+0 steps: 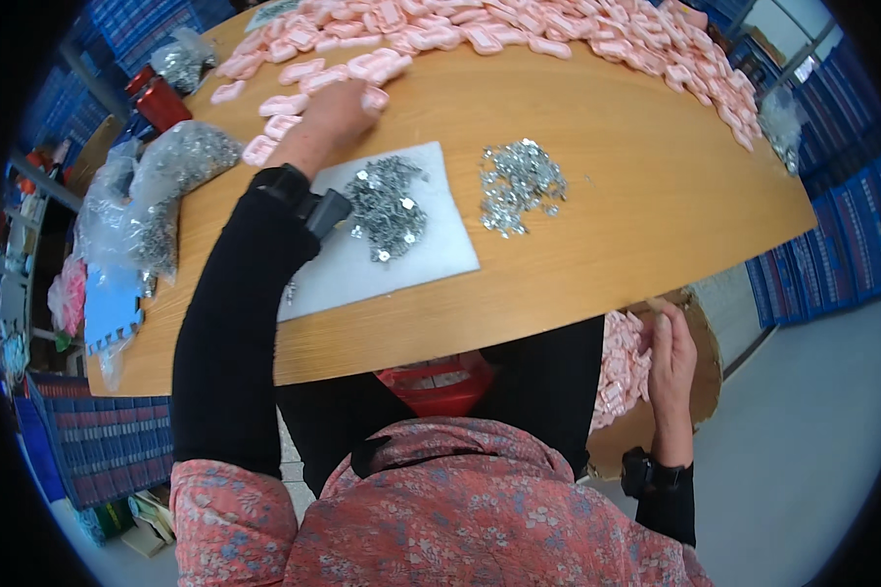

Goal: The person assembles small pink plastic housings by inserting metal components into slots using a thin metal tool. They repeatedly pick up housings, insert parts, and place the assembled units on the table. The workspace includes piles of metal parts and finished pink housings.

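My left hand reaches over the far left part of the table, its fingers closed on a pale pink oblong plastic piece. Just past it lie more such pieces, some in a loose row. Under my left wrist is a white foam sheet with a heap of small silvery metal parts. To its right sits a second heap of shiny little metal bits. My right hand hangs beyond the table's near edge, fingers stretched and nothing seen in them, beside pink pieces in a cardboard box.
A big pile of pink pieces covers the table's far side. At the left edge are clear bags of metal parts, a red jar and a blue foam mat. Stacked blue trays stand at the right. Something red shows between my legs.
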Available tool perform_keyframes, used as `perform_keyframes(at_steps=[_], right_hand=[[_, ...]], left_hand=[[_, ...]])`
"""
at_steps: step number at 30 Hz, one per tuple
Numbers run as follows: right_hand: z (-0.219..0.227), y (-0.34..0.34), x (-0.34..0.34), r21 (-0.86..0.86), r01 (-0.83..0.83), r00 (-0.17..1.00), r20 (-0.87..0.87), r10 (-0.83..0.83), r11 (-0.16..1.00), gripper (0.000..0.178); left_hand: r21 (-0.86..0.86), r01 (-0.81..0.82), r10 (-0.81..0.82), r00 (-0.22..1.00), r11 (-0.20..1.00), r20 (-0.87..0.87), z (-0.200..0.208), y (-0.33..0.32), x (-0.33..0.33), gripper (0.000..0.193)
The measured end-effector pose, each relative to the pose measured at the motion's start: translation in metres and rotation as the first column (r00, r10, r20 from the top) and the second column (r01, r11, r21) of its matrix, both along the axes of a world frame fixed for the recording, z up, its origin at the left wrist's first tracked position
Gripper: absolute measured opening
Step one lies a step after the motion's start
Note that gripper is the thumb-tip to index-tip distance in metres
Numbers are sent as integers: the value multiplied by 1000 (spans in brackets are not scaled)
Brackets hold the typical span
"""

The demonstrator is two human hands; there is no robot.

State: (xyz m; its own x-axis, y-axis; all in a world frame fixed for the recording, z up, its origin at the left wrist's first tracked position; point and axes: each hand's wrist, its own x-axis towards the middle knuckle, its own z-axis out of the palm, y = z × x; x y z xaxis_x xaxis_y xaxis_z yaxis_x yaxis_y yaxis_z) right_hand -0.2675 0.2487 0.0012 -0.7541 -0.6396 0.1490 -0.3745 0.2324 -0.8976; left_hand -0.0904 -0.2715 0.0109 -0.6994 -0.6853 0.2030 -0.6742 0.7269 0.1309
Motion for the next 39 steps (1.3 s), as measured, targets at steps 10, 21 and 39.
perform_keyframes(at_steps=[10, 21, 39], right_hand=[[8, -122, 3, 134, -244, 872, -403, 278, 961, 18], [0, -158, 7, 327, -208, 877, -355, 324, 922, 14], [11, -164, 31, 455, -131, 842, -419, 341, 881, 26]], left_hand=[[830, 417, 513, 653, 371, -557, 68, 154, 69, 53], [629, 767, 759, 483, -127, -436, -5, 285, 121, 54], [519, 847, 768, 406, -113, -495, -21, 284, 126, 51]])
